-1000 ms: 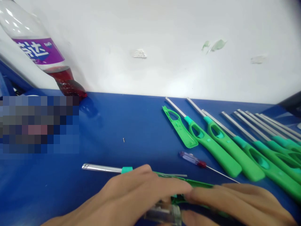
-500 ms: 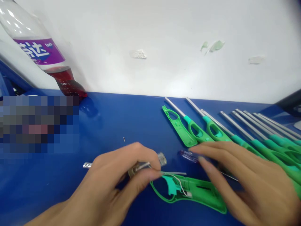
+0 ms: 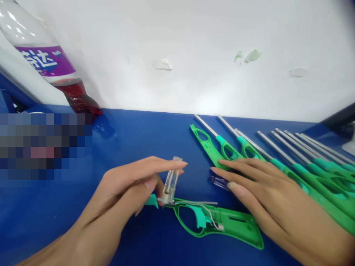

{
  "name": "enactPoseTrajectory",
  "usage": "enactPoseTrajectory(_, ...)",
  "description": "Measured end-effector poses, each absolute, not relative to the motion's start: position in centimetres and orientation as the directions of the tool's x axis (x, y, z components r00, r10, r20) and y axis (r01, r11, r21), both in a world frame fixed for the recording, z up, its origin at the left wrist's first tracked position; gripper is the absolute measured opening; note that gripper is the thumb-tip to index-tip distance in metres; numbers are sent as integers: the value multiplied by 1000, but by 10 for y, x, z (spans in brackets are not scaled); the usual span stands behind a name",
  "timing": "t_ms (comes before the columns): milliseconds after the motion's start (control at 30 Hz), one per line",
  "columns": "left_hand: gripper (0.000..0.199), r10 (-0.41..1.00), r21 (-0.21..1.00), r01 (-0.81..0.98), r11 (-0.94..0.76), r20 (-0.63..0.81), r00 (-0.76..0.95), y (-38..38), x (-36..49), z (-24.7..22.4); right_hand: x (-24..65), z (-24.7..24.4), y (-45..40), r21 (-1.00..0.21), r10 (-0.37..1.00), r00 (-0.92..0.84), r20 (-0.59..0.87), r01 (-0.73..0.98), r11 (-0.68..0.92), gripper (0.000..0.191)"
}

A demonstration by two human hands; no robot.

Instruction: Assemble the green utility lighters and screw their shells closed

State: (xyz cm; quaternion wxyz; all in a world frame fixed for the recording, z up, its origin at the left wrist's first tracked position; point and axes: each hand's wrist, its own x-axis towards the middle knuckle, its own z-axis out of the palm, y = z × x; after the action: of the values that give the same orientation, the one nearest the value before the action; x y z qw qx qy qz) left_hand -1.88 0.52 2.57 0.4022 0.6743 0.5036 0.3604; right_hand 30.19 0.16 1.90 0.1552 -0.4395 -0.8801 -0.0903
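My left hand is closed round a clear plastic lighter tank, which stands nearly upright between its fingers. Just below lies an opened green lighter half-shell, with a teal trigger and a white wire in it. The shell's left end passes behind my left hand. My right hand has its fingers spread and stretched out. Its thumb tip meets the end of a small purple see-through piece on the table, while other fingertips reach an empty green half-shell.
Several green lighters with metal tubes lie in a slanted row on the right of the blue table. A bottle of dark red drink stands at the back left. Behind rises a white wall.
My left hand has turned the clear tank from lying across to nearly upright. My right fingers have spread and reached the empty half-shell. A small screw on the table is now out of sight.
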Motion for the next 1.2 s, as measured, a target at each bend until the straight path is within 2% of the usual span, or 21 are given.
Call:
enactPoseTrajectory(100, 34, 960, 921, 352, -166, 69, 271, 13, -15, 31, 303, 16, 0, 0, 749, -547, 373, 807, 590, 40)
enactPoseTrajectory(367, 25, 987, 923, 370, -106, 51, 154, 20, 1, 45, 307, 15, 2, -74, 747, -501, 437, 808, 585, 32)
enactPoseTrajectory(600, 32, 985, 897, 425, -123, 59, 160, 24, -3, 40, 309, 14, 6, 10, 728, -586, 355, 781, 624, 34)
enactPoseTrajectory(833, 33, 986, 895, 427, -128, 68, 153, 23, -4, 39, 308, 12, 4, 46, 708, -582, 400, 785, 618, 37)
enactPoseTrajectory(1200, 34, 986, 883, 451, -132, 69, 153, 23, -3, 41, 316, 13, 8, 104, 753, -520, 405, 844, 526, 33)
